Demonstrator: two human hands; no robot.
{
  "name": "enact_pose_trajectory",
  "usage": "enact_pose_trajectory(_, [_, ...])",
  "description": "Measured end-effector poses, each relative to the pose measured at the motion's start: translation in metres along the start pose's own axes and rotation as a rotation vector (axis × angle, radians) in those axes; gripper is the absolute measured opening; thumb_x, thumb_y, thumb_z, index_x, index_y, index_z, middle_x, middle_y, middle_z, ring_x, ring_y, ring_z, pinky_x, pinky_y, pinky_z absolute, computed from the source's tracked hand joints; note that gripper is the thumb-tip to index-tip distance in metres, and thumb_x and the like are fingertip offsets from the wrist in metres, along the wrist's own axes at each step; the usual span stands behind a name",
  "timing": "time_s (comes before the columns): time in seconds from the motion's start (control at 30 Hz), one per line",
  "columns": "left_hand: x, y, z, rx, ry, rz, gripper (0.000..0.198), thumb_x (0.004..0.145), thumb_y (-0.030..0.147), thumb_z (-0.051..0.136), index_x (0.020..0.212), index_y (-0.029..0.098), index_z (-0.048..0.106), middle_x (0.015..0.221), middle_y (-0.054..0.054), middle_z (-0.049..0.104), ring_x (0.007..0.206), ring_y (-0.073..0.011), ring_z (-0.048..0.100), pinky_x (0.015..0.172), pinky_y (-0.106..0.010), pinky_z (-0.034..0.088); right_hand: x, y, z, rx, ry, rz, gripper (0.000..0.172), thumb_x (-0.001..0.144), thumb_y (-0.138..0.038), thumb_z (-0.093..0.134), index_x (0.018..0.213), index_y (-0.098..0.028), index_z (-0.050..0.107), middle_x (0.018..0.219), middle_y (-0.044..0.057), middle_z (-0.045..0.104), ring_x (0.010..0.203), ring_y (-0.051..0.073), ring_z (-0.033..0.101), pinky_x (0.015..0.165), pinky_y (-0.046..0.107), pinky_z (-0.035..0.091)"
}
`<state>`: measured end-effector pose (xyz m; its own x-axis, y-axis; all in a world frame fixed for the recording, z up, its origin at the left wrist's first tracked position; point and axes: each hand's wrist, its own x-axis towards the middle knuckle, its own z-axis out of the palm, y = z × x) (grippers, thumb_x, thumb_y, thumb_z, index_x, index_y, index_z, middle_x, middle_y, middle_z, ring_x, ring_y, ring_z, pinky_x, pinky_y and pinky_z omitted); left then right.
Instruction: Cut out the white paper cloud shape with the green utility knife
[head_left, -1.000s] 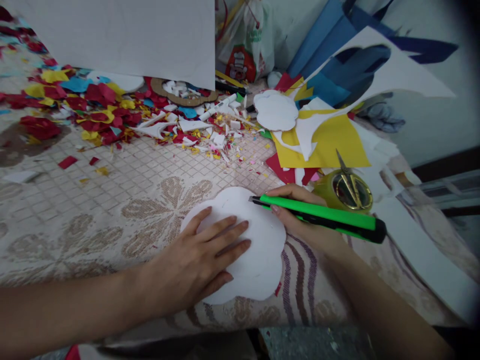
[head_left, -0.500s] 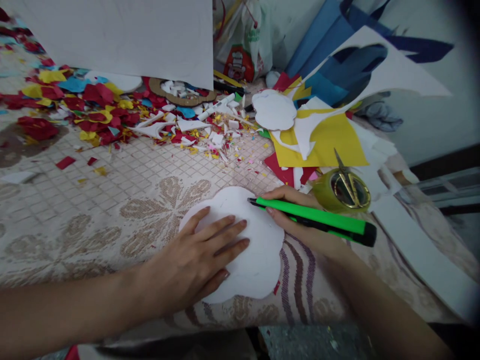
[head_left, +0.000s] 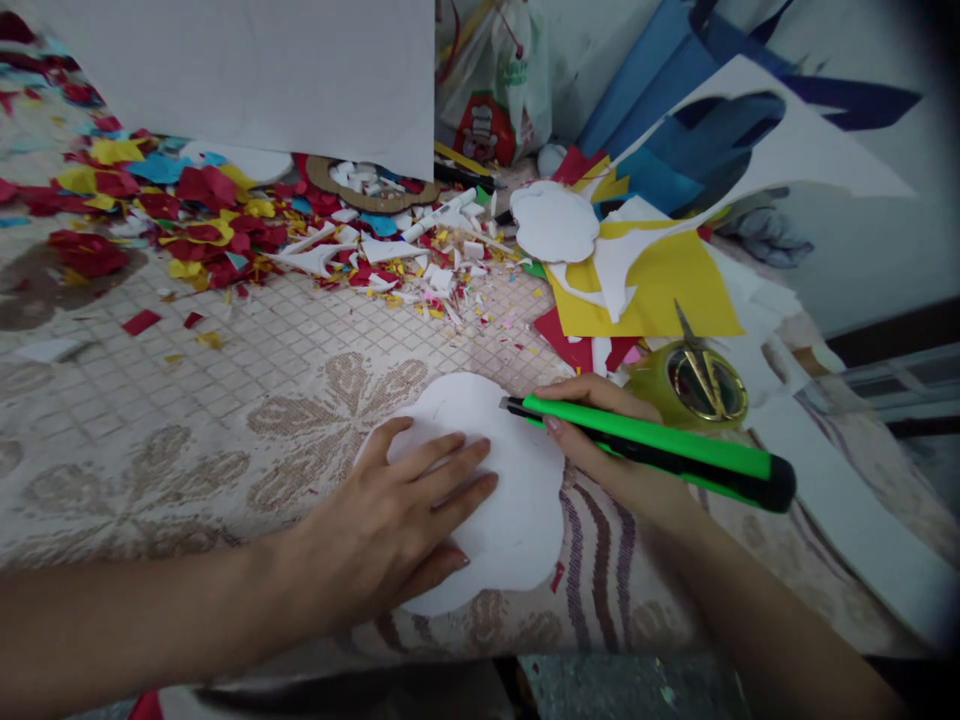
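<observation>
On white card [head_left: 517, 510], the left hand [head_left: 401, 510] lies spread; the right hand [head_left: 628, 482] grips a green cutter [head_left: 660, 435].

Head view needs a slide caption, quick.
Left hand spread on a white scalloped cutout; right hand holding a green utility knife.

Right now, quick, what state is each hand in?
Left hand: open, spread on the white scalloped cutout.
Right hand: closed around the green-and-black utility knife.
</observation>
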<state>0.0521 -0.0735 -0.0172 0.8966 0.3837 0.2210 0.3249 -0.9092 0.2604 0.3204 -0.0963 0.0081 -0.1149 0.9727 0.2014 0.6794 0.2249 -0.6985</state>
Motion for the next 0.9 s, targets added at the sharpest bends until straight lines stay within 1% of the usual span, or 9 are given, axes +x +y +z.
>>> enact_pose_trajectory(0.1, [0.000,-0.001,0.000,-0.020,-0.001,0.002,0.044,0.100,0.045,0.054,0.139,0.024,0.055,0.149,-0.003,0.053,0.135,-0.0221,0.050,0.123,-0.046,-0.009,0.001,0.001,0.002,-0.013,0.012,-0.030,0.014,0.093,-0.030,0.064,0.107,-0.030,0.068,0.099,-0.001,0.073,0.087,0.017,0.070,0.065,0.026,0.055])
enact_pose_trajectory(0.17, [0.000,-0.001,0.000,-0.032,-0.009,0.004,0.045,0.100,0.044,0.054,0.140,0.024,0.054,0.150,-0.003,0.053,0.135,-0.0227,0.049,0.122,-0.050,-0.015,0.001,0.001,0.003,-0.018,0.016,-0.042,0.015,0.093,-0.029,0.064,0.108,-0.029,0.068,0.101,0.001,0.073,0.089,0.018,0.070,0.067,0.026,0.055])
enact_pose_trajectory(0.3, [-0.001,-0.001,-0.001,-0.063,-0.021,0.009,0.042,0.102,0.037,0.050,0.141,0.021,0.053,0.150,-0.007,0.052,0.137,-0.0251,0.048,0.122,-0.057,-0.009,0.001,0.000,0.004,-0.040,0.019,-0.076,0.016,0.093,-0.029,0.064,0.109,-0.029,0.068,0.102,0.001,0.073,0.090,0.018,0.069,0.069,0.026,0.056])
enact_pose_trajectory(0.5, [-0.001,-0.001,-0.002,-0.074,-0.029,-0.001,0.043,0.101,0.035,0.052,0.142,0.022,0.053,0.149,-0.008,0.053,0.137,-0.0256,0.048,0.123,-0.059,-0.001,0.000,-0.002,0.004,-0.039,0.017,-0.069,0.017,0.093,-0.028,0.063,0.109,-0.027,0.068,0.102,0.002,0.073,0.090,0.019,0.070,0.071,0.027,0.057])
enact_pose_trajectory(0.67, [0.000,-0.001,-0.001,-0.028,-0.018,0.002,0.041,0.104,0.038,0.047,0.141,0.022,0.053,0.150,-0.006,0.052,0.137,-0.0241,0.048,0.123,-0.053,-0.004,0.000,-0.004,0.004,-0.063,0.008,-0.076,0.017,0.093,-0.027,0.062,0.109,-0.027,0.067,0.102,0.002,0.073,0.091,0.018,0.070,0.073,0.027,0.057])
enact_pose_trajectory(0.8, [-0.001,-0.001,0.000,-0.001,-0.026,-0.004,0.043,0.105,0.044,0.044,0.141,0.022,0.054,0.152,-0.005,0.050,0.137,-0.0230,0.047,0.122,-0.049,-0.008,0.000,-0.007,0.007,-0.067,0.014,-0.108,0.018,0.091,-0.023,0.063,0.108,-0.026,0.066,0.099,0.001,0.074,0.088,0.017,0.071,0.074,0.028,0.057])
enact_pose_trajectory(0.9, [-0.002,0.000,0.000,-0.002,-0.008,-0.003,0.046,0.103,0.050,0.047,0.140,0.023,0.055,0.151,-0.005,0.051,0.136,-0.0235,0.048,0.123,-0.049,-0.005,-0.001,-0.010,0.007,-0.058,0.021,-0.103,0.018,0.090,-0.022,0.063,0.107,-0.027,0.065,0.098,0.002,0.075,0.087,0.020,0.072,0.072,0.032,0.058])
